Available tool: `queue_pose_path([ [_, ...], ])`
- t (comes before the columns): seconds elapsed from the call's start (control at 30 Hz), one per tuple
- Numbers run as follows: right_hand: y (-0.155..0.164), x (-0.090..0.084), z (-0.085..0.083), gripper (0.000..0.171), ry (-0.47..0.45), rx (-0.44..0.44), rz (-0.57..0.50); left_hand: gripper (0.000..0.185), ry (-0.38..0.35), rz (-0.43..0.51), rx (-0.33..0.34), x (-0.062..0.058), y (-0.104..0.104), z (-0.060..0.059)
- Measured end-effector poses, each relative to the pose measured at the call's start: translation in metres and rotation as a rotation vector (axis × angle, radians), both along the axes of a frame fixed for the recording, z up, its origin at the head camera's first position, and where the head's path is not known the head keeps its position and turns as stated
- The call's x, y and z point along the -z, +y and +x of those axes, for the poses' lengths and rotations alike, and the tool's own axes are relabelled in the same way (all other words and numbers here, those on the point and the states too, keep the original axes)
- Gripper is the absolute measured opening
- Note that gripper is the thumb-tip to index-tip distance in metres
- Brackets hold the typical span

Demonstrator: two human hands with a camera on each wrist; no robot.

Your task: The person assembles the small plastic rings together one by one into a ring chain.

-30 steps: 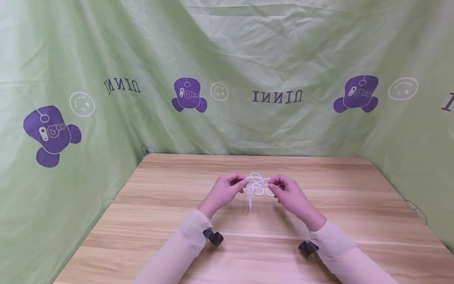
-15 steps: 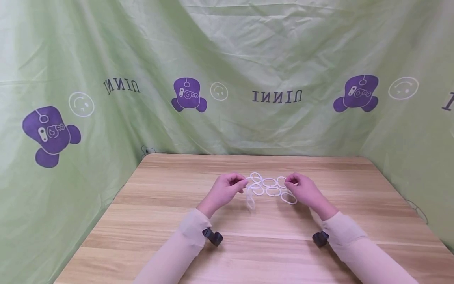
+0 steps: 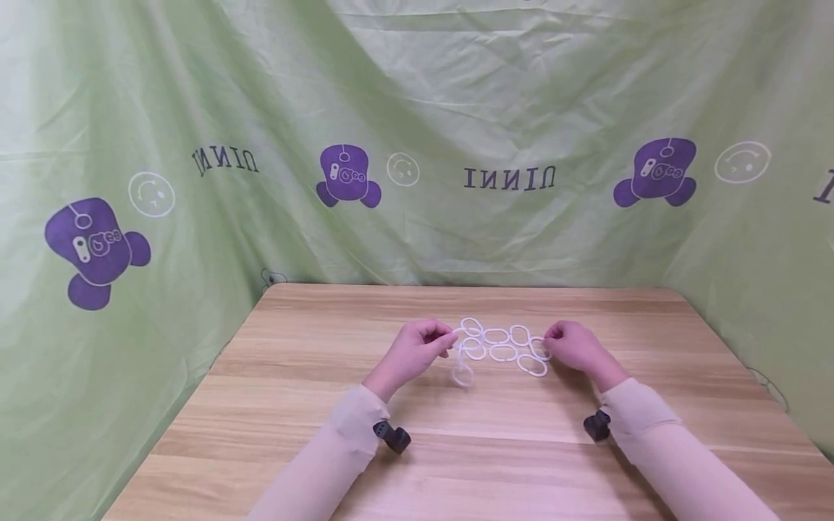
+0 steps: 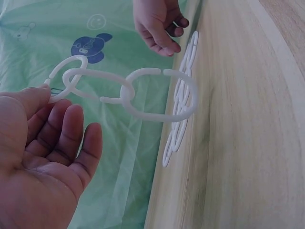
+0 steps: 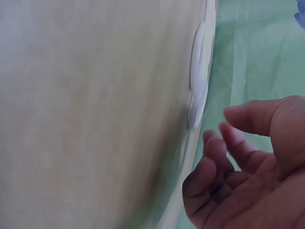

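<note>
My left hand (image 3: 420,347) pinches a white plastic C-shaped link (image 4: 60,64) between thumb and finger. Two more links hang joined from it in the left wrist view, an oval middle link (image 4: 102,76) and an end link (image 4: 155,117) with a small gap in its side. Several such links, a white chain (image 4: 182,90), lie folded in two rows on the table between my hands. At the right end of that chain is my right hand (image 3: 576,347). In the right wrist view its thumb and loosely bent fingers stand apart with nothing between them.
Under everything is a wooden table (image 3: 456,463). A green curtain (image 3: 417,72) with purple figures and lettering surrounds its back and sides. Dark wrist cameras sit at the left cuff (image 3: 392,436) and the right cuff (image 3: 596,426). A cable (image 3: 274,276) shows behind the back left corner.
My right hand has moved to the right, uncovering more links on the table, and has let go of the chain. My left hand has stayed put while its hanging links swing.
</note>
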State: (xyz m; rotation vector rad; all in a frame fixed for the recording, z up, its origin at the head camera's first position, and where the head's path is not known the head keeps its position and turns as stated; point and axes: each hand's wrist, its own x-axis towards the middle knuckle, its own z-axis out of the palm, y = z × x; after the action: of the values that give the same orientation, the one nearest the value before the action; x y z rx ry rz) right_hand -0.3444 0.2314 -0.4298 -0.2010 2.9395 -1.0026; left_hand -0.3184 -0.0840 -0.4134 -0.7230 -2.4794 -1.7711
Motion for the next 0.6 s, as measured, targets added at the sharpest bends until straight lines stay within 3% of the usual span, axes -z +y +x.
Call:
queue_pose_path([
  [0.23,0.009,0.002,-0.002,0.022,-0.074,-0.005,0.062,0.014,0.018,-0.014,0.006,-0.023,0.002,0.02],
  [0.33,0.008,0.004,-0.003,0.018,-0.065,-0.046,0.079,0.017,0.022,-0.024,0.011,-0.025,0.001,0.022],
  [0.43,0.007,0.005,-0.003,0.012,-0.044,-0.097,0.086,0.02,0.026,-0.031,0.018,-0.021,0.001,0.019],
  [0.6,0.008,0.005,0.0,0.014,-0.038,-0.133,0.081,0.022,0.016,-0.022,0.017,-0.004,0.002,0.005],
])
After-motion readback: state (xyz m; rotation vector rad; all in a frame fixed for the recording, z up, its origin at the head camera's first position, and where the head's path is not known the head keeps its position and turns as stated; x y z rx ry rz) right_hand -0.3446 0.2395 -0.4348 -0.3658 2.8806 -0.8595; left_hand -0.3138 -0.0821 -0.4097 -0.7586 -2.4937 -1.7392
